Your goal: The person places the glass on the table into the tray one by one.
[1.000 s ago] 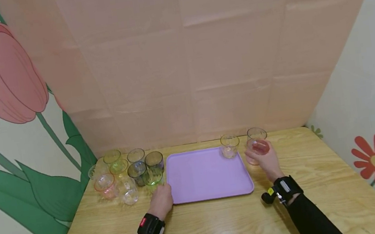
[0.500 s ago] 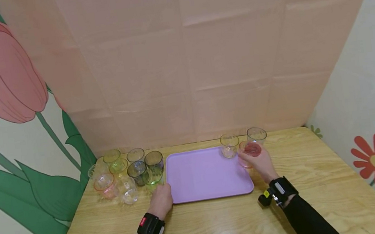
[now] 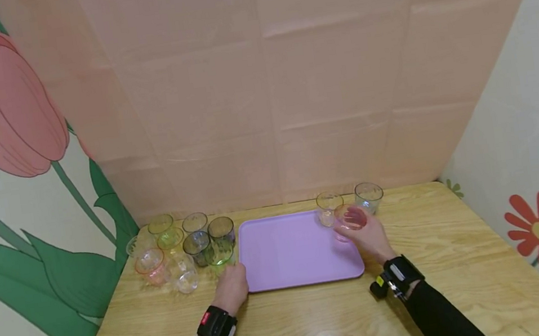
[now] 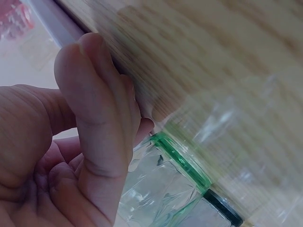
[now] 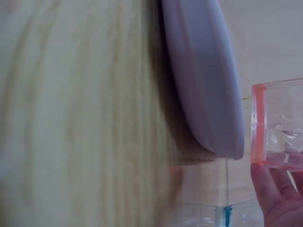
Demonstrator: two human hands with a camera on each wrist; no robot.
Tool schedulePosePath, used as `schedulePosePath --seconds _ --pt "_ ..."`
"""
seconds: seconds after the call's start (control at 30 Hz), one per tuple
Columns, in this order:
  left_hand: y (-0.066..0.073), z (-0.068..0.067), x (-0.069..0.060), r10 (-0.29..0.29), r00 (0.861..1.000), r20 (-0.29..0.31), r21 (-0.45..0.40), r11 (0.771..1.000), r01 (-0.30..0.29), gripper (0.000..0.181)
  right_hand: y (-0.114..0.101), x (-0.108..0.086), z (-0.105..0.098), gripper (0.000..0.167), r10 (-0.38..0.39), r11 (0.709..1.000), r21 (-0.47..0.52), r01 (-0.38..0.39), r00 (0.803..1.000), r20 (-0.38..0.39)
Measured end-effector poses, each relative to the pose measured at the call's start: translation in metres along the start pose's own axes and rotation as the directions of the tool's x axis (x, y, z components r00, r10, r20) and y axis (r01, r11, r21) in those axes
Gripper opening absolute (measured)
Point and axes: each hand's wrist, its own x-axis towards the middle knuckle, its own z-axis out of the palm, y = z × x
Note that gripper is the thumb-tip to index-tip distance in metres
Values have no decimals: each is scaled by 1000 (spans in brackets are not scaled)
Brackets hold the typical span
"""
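Against the backdrop (image 3: 259,90), above the counter (image 3: 290,324), we find the pink glass (image 5: 280,124) moved leftward over the right edge of the tray (image 3: 295,249), nearer loading in our judgement, the grip of the right hand (image 3: 370,239) clamped round it, the left hand (image 3: 231,287) holding the tray's left edge.

A staged recording corner, judging by flower-decorated walls (image 3: 512,147) and creased pinkish backdrop (image 3: 269,88).
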Motion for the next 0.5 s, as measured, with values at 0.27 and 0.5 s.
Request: schedulePosePath --seconds 0.27,0.5 --pt "-1 -1 0 5 1000 3 -5 1000 -5 11 -4 1 3 88 -19 991 -133 22 999 27" --pt "0 -1 0 8 1000 10 5 1000 -8 11 -7 1 5 91 9 987 -160 7 996 94"
